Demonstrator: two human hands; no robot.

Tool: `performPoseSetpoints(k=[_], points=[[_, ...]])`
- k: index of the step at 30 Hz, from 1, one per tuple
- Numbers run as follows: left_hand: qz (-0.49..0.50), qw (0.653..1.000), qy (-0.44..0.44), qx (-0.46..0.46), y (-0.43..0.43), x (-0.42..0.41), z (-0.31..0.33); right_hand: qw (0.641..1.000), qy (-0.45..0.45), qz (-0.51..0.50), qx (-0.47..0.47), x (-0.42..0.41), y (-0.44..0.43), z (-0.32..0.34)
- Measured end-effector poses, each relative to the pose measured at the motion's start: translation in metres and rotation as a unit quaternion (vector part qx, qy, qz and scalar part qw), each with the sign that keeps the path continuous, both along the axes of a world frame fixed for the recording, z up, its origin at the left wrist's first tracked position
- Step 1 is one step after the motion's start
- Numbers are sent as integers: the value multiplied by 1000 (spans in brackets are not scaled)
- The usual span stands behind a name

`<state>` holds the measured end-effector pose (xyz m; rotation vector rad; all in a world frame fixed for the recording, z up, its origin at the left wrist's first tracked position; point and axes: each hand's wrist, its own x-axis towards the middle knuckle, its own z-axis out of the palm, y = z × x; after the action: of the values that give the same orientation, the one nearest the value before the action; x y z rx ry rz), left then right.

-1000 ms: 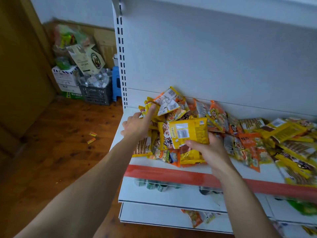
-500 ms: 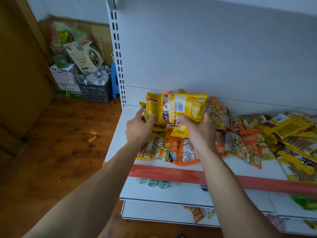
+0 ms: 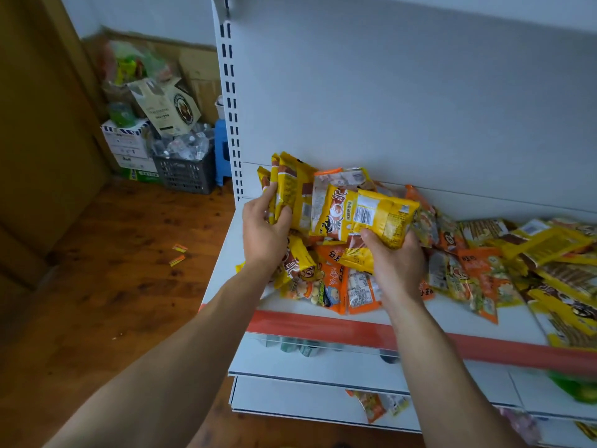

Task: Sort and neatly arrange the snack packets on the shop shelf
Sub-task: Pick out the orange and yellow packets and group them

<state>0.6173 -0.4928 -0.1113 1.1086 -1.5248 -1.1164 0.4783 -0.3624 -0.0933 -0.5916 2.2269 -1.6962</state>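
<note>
One barcoded packet (image 3: 386, 223), right hand (image 3: 395, 265); several, left hand (image 3: 265, 232).

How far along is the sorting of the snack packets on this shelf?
Early. The left hand grips an upright row of yellow plastic packets at the white shelf's left end. The right hand holds another yellow barcoded packet beside it. The mixed orange and yellow heap lies unsorted.

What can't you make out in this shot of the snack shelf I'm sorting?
Head view only:
1. Packets under the right hand and left hand: covered by hands and wrists.
2. Loose pile: its right end is cut off by the frame edge.
3. Goods on the lower shelf: mostly hidden behind the red strip, blurred.
4. Fine print on the yellow packet in the right hand: too blurred to read.
</note>
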Motion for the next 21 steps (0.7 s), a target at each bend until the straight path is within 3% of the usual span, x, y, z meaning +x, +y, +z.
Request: performPoseSetpoints(k=[5, 13, 21], points=[[58, 991, 116, 20, -1, 8, 21, 999, -32, -11, -27, -1, 3, 6], [5, 955, 289, 65, 25, 9, 54, 990, -97, -3, -105, -5, 13, 15], [-66, 941, 326, 65, 57, -34, 87, 975, -106, -16, -194, -30, 50, 29]])
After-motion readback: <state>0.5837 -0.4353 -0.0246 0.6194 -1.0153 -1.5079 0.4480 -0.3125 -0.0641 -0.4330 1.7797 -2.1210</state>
